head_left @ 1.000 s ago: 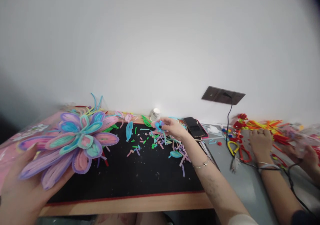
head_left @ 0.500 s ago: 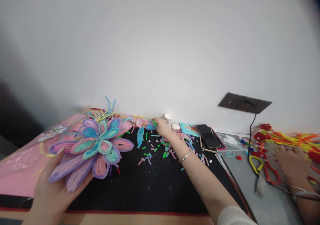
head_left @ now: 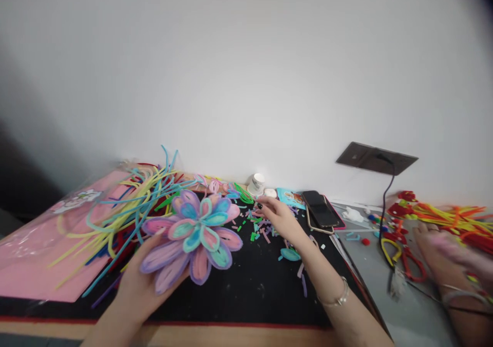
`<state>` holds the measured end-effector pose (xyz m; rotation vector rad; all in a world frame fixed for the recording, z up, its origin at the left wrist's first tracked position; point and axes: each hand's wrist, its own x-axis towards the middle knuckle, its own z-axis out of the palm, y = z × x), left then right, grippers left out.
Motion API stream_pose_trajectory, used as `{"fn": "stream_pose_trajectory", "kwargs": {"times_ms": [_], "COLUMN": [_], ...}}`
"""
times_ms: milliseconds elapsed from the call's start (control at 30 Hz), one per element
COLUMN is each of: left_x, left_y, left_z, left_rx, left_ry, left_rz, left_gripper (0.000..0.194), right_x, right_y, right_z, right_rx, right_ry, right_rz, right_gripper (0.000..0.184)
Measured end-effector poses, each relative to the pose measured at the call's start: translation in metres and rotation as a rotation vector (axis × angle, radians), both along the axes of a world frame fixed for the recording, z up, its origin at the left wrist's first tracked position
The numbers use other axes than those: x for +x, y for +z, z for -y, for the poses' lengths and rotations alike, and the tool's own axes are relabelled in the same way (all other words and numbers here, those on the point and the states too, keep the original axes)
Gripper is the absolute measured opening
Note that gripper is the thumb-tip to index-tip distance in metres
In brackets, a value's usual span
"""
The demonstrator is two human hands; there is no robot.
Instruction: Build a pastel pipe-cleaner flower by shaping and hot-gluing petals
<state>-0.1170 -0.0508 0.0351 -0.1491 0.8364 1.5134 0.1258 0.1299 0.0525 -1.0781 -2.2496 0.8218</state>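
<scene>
My left hand [head_left: 144, 270] is wrapped round the underside of a large pipe-cleaner flower [head_left: 198, 229] with layered petals in purple, pink, blue and mint. The flower's face is turned up, and its base is hidden behind the petals. Over a scatter of short pipe-cleaner scraps [head_left: 264, 229] hovers my right hand [head_left: 275, 216], fingers apart and nothing visible in them. Just beyond its fingertips lie green pipe-cleaner loops [head_left: 243, 193]. A loose blue petal [head_left: 289, 254] rests on the black mat [head_left: 246, 290], close to my right forearm.
Long yellow and blue pipe cleaners [head_left: 150, 198] spread over a pink bag [head_left: 42, 265] at left. Along the wall stand a paper cup [head_left: 257, 182] and a phone [head_left: 320, 208]. At right, another person's hand [head_left: 431, 249] is near red-handled pliers [head_left: 414, 265] and a cable [head_left: 387, 193].
My left hand has carried the flower to the right. My right hand has drawn back rightward from the green loops. The loose blue petal has shifted right, toward my forearm.
</scene>
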Motion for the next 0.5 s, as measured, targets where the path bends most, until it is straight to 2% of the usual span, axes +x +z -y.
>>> {"fn": "stream_pose_trajectory", "kwargs": {"times_ms": [100,167,267,367,500], "left_x": [0.028,0.043,0.058,0.065,0.061], "left_y": [-0.005,-0.014,-0.027,-0.033,-0.026], "left_z": [-0.011,-0.018,-0.027,-0.033,-0.029], "left_rx": [-0.045,0.000,0.099,0.159,0.200], "left_ry": [-0.159,-0.274,-0.379,-0.412,-0.412], "left_rz": [0.007,-0.007,-0.049,-0.112,-0.197], "left_gripper": [0.012,0.017,0.018,0.017,0.016], "right_x": [0.030,0.049,0.069,0.081,0.088], "right_y": [-0.007,-0.012,-0.018,-0.021,-0.020], "right_z": [0.018,0.025,0.034,0.043,0.052], "right_rx": [-0.186,-0.264,-0.329,-0.336,-0.348], "right_ry": [-0.069,-0.142,-0.193,-0.199,-0.209], "right_rz": [-0.171,-0.227,-0.276,-0.303,-0.307], "right_gripper": [0.031,0.034,0.040,0.041,0.045]}}
